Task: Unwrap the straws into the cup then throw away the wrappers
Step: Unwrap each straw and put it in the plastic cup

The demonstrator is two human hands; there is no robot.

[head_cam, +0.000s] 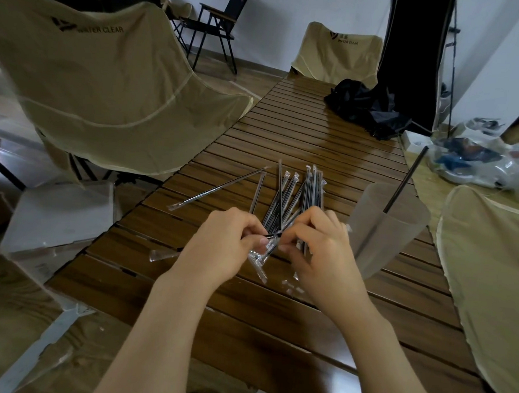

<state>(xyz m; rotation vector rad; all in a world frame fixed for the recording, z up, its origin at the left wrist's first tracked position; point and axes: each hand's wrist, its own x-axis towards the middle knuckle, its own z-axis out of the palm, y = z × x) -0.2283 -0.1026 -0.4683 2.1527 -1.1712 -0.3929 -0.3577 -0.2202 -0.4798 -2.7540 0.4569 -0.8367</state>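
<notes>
Both hands — left hand [228,243], right hand [319,248] — pinch one wrapped straw [269,242] beside the cup [383,231].

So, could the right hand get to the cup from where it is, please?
Probably yes: the cup stands just right of the right hand with nothing between, though that hand now pinches a wrapped straw.

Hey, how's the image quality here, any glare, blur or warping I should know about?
Head view: glare streaks the slatted table near the black bag; wide-angle warping bends the edges; the frosted cup looks hazy; both hands stay fairly sharp.
</notes>
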